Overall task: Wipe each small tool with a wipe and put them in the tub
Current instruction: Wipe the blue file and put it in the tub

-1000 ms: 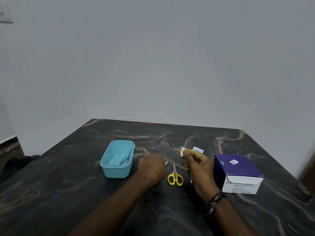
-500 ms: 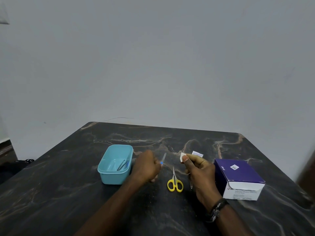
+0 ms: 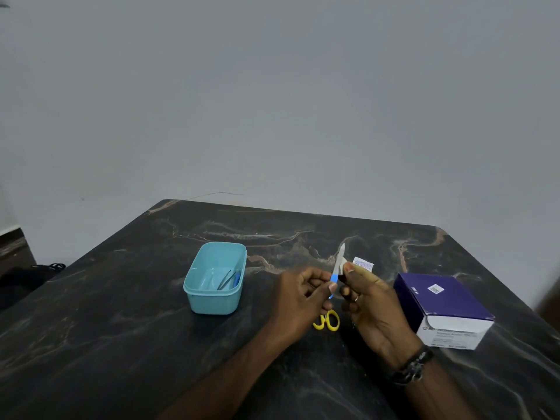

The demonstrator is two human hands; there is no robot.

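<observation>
A dark marbled table fills the near part of the scene, under a plain grey wall. At the right sits a purple and white box, its white flap end facing near. Left of centre stands a light blue tub, open-topped, with thin metal tweezers and something blue lying inside against its right wall. Between tub and box, both hands are raised above the table. The left hand grips the blue handle of a small nail file, whose pale blade points up and away. The right hand pinches a white wipe against the blade, just above the handle. A dark wristband circles the right wrist. Under the hands lie scissors, only their yellow loops showing. Just beyond the right fingertips a small torn white packet lies on the table.
</observation>
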